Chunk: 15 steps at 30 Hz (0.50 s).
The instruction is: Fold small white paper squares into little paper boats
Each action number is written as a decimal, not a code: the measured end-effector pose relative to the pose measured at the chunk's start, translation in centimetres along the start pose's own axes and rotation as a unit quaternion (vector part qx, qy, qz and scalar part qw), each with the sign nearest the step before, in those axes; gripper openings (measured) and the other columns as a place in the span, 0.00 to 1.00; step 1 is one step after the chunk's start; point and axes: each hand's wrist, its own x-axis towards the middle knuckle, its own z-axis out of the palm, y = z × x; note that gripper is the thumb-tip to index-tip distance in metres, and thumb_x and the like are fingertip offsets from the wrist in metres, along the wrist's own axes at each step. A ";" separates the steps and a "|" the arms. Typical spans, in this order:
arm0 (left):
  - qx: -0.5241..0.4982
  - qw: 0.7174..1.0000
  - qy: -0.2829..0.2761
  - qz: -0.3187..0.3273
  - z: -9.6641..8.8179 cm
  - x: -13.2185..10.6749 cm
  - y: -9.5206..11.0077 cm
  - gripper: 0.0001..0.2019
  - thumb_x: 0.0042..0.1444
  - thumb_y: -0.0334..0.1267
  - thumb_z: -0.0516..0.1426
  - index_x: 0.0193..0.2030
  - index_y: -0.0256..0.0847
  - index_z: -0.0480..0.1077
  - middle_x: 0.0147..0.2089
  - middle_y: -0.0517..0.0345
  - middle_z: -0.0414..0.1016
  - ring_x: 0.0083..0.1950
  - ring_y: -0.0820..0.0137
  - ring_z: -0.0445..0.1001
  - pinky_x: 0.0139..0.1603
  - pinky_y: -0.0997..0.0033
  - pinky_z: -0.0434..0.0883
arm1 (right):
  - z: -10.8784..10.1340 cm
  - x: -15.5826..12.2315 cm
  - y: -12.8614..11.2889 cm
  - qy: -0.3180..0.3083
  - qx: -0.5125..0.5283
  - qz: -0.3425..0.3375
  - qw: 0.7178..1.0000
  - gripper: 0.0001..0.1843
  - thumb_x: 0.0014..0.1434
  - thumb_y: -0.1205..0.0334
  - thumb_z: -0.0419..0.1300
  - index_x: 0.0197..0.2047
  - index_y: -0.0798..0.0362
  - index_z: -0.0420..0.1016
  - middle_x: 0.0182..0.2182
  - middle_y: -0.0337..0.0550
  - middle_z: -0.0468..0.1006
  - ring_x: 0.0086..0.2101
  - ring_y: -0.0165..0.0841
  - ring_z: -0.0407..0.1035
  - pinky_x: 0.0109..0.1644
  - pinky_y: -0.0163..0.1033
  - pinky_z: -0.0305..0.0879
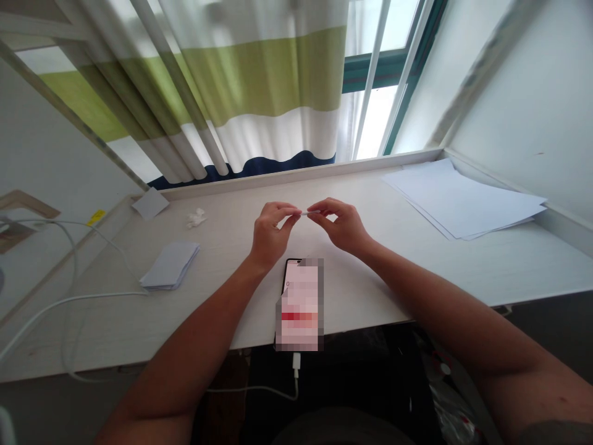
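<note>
A thin white piece [304, 214], too small to make out in detail, sits between the two hands over the middle of the white desk [352, 284], just beyond the top end of a phone. The left hand [271, 233] pinches one end of it, thumb and index finger closed together on it; the right hand [341, 225] grips the other end in the same way, so the piece spans the short gap between the fingertips. Nearer the body lies the phone [301, 296], its screen mostly covered by a pixelated patch — its lower end at the desk's near edge, with a white plug [296, 361] on a cable just below. To the left of the hands are a crumpled white scrap [196, 217], a neat stack of small papers [170, 266] nearer the body, and a single small sheet [151, 203] leaning toward the far left corner. White cords [69, 303] loop across the left side, near a yellow tag [96, 217]. Large white sheets [467, 198] overlap at the far right. Behind the desk hangs a striped curtain [259, 80] — white, green and dark blue — beside a green-framed window [382, 71].
</note>
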 end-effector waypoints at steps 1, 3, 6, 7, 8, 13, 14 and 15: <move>0.006 1.000 0.007 0.000 0.0 0.0 0.0 0.05 0.60 0.33 0.68 0.39 0.49 0.85 0.45 0.53 0.83 0.53 0.59 0.78 0.60 0.54 0.76 | 0.0 0.0 0.0 -0.008 -0.001 0.004 1.000 0.10 0.68 0.50 0.69 0.41 0.46 0.86 0.35 0.43 0.86 0.35 0.38 0.79 0.45 0.49 0.78; -0.004 0.999 0.021 -0.024 0.0 0.0 0.2 0.06 0.59 0.34 0.69 0.41 0.49 0.84 0.46 0.53 0.82 0.52 0.60 0.78 0.57 0.57 0.77 | -0.1 -0.1 0.0 -0.015 0.009 0.006 1.000 0.09 0.69 0.53 0.68 0.41 0.47 0.87 0.32 0.41 0.86 0.32 0.37 0.79 0.41 0.47 0.77; -0.119 0.985 -0.005 -0.128 0.2 0.0 0.6 0.13 0.59 0.38 0.68 0.51 0.45 0.80 0.49 0.52 0.82 0.47 0.64 0.81 0.48 0.63 0.79 | -0.3 -0.1 0.0 0.014 0.014 -0.037 0.999 0.07 0.70 0.57 0.67 0.42 0.46 0.87 0.35 0.43 0.87 0.35 0.38 0.81 0.44 0.47 0.78; -0.176 0.969 -0.033 -0.170 0.2 0.0 0.8 0.15 0.60 0.41 0.68 0.53 0.43 0.79 0.47 0.51 0.83 0.45 0.65 0.82 0.46 0.64 0.79 | -0.4 -0.1 0.0 0.025 0.006 -0.057 0.998 0.07 0.70 0.57 0.67 0.41 0.46 0.88 0.37 0.43 0.87 0.38 0.39 0.81 0.45 0.48 0.78; -0.229 0.950 -0.062 -0.205 0.3 -0.1 0.8 0.16 0.61 0.45 0.68 0.53 0.41 0.78 0.46 0.50 0.84 0.43 0.65 0.83 0.44 0.64 0.80 | -0.5 -0.1 0.0 0.027 -0.004 -0.078 0.997 0.07 0.70 0.57 0.67 0.41 0.45 0.88 0.39 0.44 0.87 0.39 0.40 0.81 0.47 0.48 0.77; -0.311 0.919 -0.057 -0.236 1.0 -0.3 0.6 0.22 0.56 0.56 0.72 0.44 0.38 0.81 0.40 0.50 0.86 0.43 0.64 0.85 0.40 0.68 0.80 | -0.9 0.2 0.1 -0.020 -0.035 -0.154 0.987 0.06 0.71 0.60 0.66 0.44 0.45 0.87 0.43 0.44 0.86 0.42 0.38 0.80 0.47 0.47 0.79; -0.304 0.923 -0.043 -0.231 1.1 -0.3 0.5 0.23 0.55 0.57 0.72 0.44 0.38 0.81 0.39 0.50 0.86 0.43 0.63 0.86 0.39 0.68 0.80 | -0.9 0.1 0.2 -0.016 -0.036 -0.161 0.986 0.07 0.71 0.60 0.65 0.48 0.46 0.86 0.44 0.44 0.86 0.43 0.38 0.81 0.48 0.47 0.79; -0.295 0.928 -0.033 -0.226 1.1 -0.3 0.5 0.24 0.55 0.57 0.73 0.44 0.38 0.81 0.40 0.49 0.87 0.42 0.63 0.86 0.38 0.68 0.80 | -0.8 0.1 0.2 -0.007 -0.032 -0.165 0.986 0.09 0.70 0.61 0.65 0.52 0.46 0.84 0.45 0.45 0.86 0.44 0.39 0.81 0.50 0.48 0.80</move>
